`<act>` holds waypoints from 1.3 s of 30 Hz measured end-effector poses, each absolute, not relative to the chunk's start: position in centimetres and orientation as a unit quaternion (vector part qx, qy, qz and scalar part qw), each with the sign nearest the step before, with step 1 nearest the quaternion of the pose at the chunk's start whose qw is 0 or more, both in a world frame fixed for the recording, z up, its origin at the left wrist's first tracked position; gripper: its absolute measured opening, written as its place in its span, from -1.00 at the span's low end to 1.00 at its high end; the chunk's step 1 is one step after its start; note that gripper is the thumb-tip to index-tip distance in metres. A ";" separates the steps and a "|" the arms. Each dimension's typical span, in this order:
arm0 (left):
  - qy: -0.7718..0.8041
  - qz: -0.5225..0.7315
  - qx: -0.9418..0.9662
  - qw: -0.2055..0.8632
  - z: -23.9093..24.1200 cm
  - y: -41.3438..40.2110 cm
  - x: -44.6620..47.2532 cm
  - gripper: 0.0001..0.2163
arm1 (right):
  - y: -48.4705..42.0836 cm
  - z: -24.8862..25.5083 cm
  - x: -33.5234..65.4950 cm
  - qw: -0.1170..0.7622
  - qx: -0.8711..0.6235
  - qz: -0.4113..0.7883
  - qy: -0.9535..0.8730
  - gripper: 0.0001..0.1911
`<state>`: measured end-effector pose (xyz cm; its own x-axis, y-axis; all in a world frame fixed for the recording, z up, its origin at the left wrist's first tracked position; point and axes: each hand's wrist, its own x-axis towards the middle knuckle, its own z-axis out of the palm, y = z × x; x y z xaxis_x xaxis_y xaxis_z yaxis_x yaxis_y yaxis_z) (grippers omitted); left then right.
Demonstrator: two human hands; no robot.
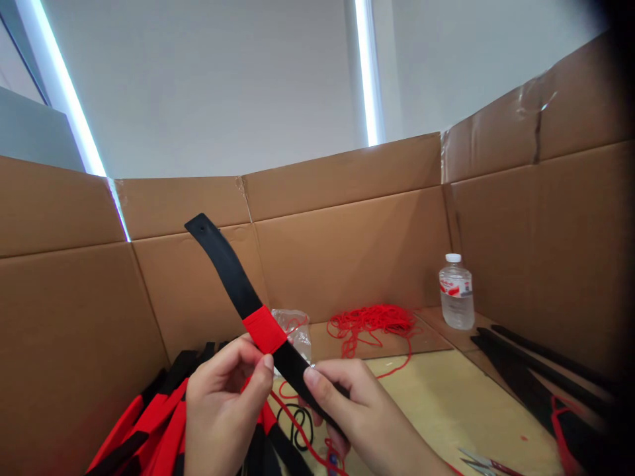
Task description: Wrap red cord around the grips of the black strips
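A long black strap (225, 264) with a small hole near its upper end slants across the middle of the view. A tight band of red cord (266, 330) is wrapped around it. My right hand (342, 400) grips the strap below the band, thumb on top and fingers underneath. At the band's lower edge my left hand (231, 390) is closed in a pinch, thumb against forefinger, where a loose red cord (302, 433) leaves and trails down to the right. The cord between the left fingertips is mostly hidden.
Several red-and-black straps (153, 423) lie piled at left. Behind the hands are a clear plastic bag (297, 330) and a tangle of red cord (377, 320). A water bottle (456, 294), black strips (536, 370) and scissors (483, 463) sit at right. Cardboard walls (347, 251) surround the table.
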<state>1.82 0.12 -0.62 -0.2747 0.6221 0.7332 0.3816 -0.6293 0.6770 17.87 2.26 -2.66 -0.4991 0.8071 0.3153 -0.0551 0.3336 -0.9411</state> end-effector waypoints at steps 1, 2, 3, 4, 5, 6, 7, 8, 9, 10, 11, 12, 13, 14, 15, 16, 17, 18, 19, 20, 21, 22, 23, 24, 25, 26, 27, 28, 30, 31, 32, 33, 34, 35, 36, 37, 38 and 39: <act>0.418 0.680 0.595 0.093 -0.6 0.1 1.8 -0.77 | 2.3 -2.7 17.8 0.420 -0.268 0.523 -0.692 -0.43; 0.415 0.682 0.594 0.098 -0.6 0.1 1.8 -0.77 | 2.3 -2.8 17.8 0.415 -0.265 0.536 -0.685 -0.41; 0.412 0.683 0.594 0.104 -0.6 0.1 1.8 -0.77 | 2.4 -2.8 17.8 0.411 -0.261 0.548 -0.680 -0.40; 0.407 0.681 0.597 0.114 -0.5 0.1 1.7 -0.77 | 2.5 -2.9 17.8 0.405 -0.255 0.559 -0.677 -0.39; 0.403 0.678 0.602 0.124 -0.5 0.1 1.7 -0.77 | 2.6 -3.0 17.8 0.399 -0.248 0.566 -0.678 -0.39; 0.400 0.674 0.608 0.132 -0.4 0.0 1.6 -0.76 | 2.7 -3.1 17.9 0.392 -0.242 0.570 -0.680 -0.38; 0.397 0.669 0.614 0.135 -0.4 -0.1 1.5 -0.76 | 2.8 -3.2 17.9 0.385 -0.238 0.573 -0.683 -0.37; 0.394 0.666 0.619 0.133 -0.4 -0.1 1.4 -0.76 | 2.9 -3.3 18.0 0.379 -0.235 0.577 -0.684 -0.37; 0.393 0.664 0.622 0.130 -0.4 -0.2 1.4 -0.76 | 3.0 -3.3 18.1 0.374 -0.233 0.581 -0.684 -0.37; 0.393 0.664 0.624 0.127 -0.4 -0.2 1.3 -0.76 | 3.0 -3.3 18.2 0.371 -0.231 0.585 -0.684 -0.37; 0.392 0.664 0.624 0.126 -0.4 -0.2 1.2 -0.77 | 3.0 -3.3 18.3 0.369 -0.228 0.588 -0.683 -0.37; 0.391 0.664 0.624 0.131 -0.4 -0.2 1.1 -0.78 | 3.0 -3.2 18.3 0.368 -0.227 0.589 -0.683 -0.38; 0.389 0.665 0.622 0.141 -0.5 -0.1 1.0 -0.78 | 3.0 -3.2 18.3 0.367 -0.224 0.588 -0.685 -0.38; 0.387 0.665 0.620 0.155 -0.5 0.0 1.0 -0.79 | 3.0 -3.1 18.4 0.366 -0.220 0.587 -0.688 -0.40; 0.385 0.663 0.619 0.174 -0.6 0.1 0.9 -0.79 | 2.9 -3.0 18.4 0.368 -0.218 0.586 -0.689 -0.43; 0.381 0.658 0.619 0.194 -0.6 0.1 0.9 -0.79 | 2.8 -2.9 18.4 0.377 -0.216 0.583 -0.687 -0.47; 0.379 0.652 0.621 0.214 -0.5 0.2 0.9 -0.79 | 2.8 -2.8 18.3 0.390 -0.211 0.580 -0.683 -0.54; 0.375 0.646 0.623 0.232 -0.5 0.3 1.0 -0.80 | 2.7 -2.8 18.3 0.405 -0.202 0.579 -0.679 -0.61; 0.368 0.642 0.626 0.245 -0.4 0.3 1.1 -0.80 | 2.7 -2.7 18.2 0.418 -0.191 0.579 -0.674 -0.64; 0.359 0.642 0.628 0.254 -0.3 0.4 1.2 -0.81 | 2.7 -2.8 18.2 0.425 -0.180 0.581 -0.670 -0.63; 0.350 0.644 0.630 0.258 -0.2 0.4 1.4 -0.81 | 2.6 -2.8 18.1 0.425 -0.172 0.587 -0.667 -0.62; 0.342 0.649 0.629 0.259 -0.1 0.4 1.5 -0.81 | 2.6 -2.8 18.0 0.417 -0.169 0.596 -0.666 -0.62; 0.335 0.653 0.629 0.258 0.0 0.4 1.6 -0.81 | 2.5 -2.8 18.0 0.408 -0.172 0.601 -0.665 -0.64; 0.332 0.655 0.629 0.256 0.0 0.4 1.7 -0.80 | 2.5 -2.8 17.9 0.409 -0.180 0.598 -0.666 -0.67; 0.333 0.657 0.628 0.252 0.0 0.4 1.8 -0.81 | 2.4 -2.7 17.9 0.418 -0.186 0.586 -0.669 -0.71; 0.337 0.658 0.627 0.247 0.0 0.3 1.8 -0.81 | 2.2 -2.6 17.8 0.434 -0.191 0.566 -0.674 -0.76; 0.341 0.659 0.626 0.240 -0.1 0.3 1.8 -0.81 | 2.1 -2.5 17.8 0.453 -0.194 0.542 -0.681 -0.80; 0.344 0.660 0.626 0.233 -0.1 0.3 1.7 -0.82 | 2.0 -2.4 17.7 0.470 -0.195 0.519 -0.687 -0.84; 0.347 0.664 0.625 0.220 -0.1 0.2 1.7 -0.83 | 1.8 -2.2 17.7 0.488 -0.198 0.486 -0.697 -0.86; 0.347 0.665 0.625 0.215 -0.1 0.2 1.7 -0.83 | 1.8 -2.3 17.7 0.490 -0.200 0.480 -0.700 -0.84; 0.346 0.667 0.625 0.211 -0.1 0.2 1.8 -0.83 | 1.8 -2.3 17.7 0.491 -0.203 0.476 -0.701 -0.81; 0.345 0.670 0.624 0.208 -0.1 0.2 1.8 -0.83 | 1.8 -2.5 17.7 0.494 -0.208 0.471 -0.701 -0.78; 0.343 0.672 0.624 0.205 0.0 0.2 1.9 -0.83 | 1.9 -2.6 17.7 0.500 -0.215 0.461 -0.701 -0.75; 0.340 0.674 0.623 0.203 0.0 0.3 2.0 -0.82 | 1.9 -2.7 17.7 0.510 -0.220 0.444 -0.703 -0.73; 0.338 0.677 0.621 0.203 0.0 0.3 2.1 -0.82 | 1.9 -2.8 17.7 0.523 -0.223 0.420 -0.707 -0.72; 0.336 0.680 0.618 0.205 -0.1 0.4 2.1 -0.82 | 1.8 -2.8 17.8 0.534 -0.225 0.395 -0.713 -0.71; 0.336 0.683 0.615 0.208 -0.1 0.5 2.2 -0.83 | 1.8 -2.8 17.8 0.541 -0.224 0.371 -0.721 -0.72; 0.336 0.685 0.611 0.213 -0.2 0.5 2.3 -0.83 | 1.7 -2.8 17.8 0.542 -0.221 0.353 -0.730 -0.73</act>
<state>2.28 0.53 -0.20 -0.1632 0.7017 0.6936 0.1186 -0.6839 0.7198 17.84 1.74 -2.77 -0.3152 0.7050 0.6353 -0.0598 0.6534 -0.7547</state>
